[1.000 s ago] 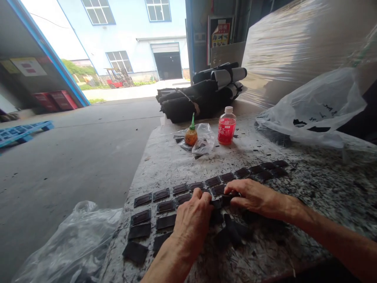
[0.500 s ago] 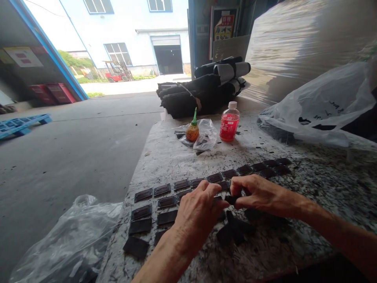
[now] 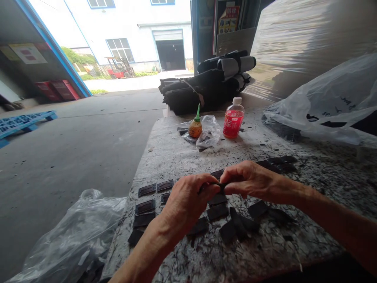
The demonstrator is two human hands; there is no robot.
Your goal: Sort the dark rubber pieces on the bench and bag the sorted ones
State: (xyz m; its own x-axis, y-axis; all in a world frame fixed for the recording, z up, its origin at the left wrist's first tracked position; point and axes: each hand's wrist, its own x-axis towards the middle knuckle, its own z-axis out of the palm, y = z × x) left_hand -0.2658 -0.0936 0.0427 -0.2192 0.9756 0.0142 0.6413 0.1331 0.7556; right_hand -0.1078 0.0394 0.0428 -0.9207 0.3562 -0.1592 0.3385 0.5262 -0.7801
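Between the nearly closed fingers of my left hand (image 3: 184,200) and right hand (image 3: 255,180) was a small dark piece (image 3: 221,186), apparently being worked; next called for steady pinching above the table (image 3: 167,145), near loose black patches (image 3: 218,212).

The left hand (image 3: 187,196) and right hand (image 3: 251,179) have carried the black piece (image 3: 221,187) farther from the loose pieces (image 3: 239,226)

This is a factory workshop, open to a yard: a concrete floor (image 3: 88,145), a blue plastic pallet (image 3: 26,122), a scrap-littered worktable (image 3: 171,149), bundled black rolls (image 3: 197,91), and a red forklift (image 3: 118,70) outside beside an industrial building (image 3: 141,43).
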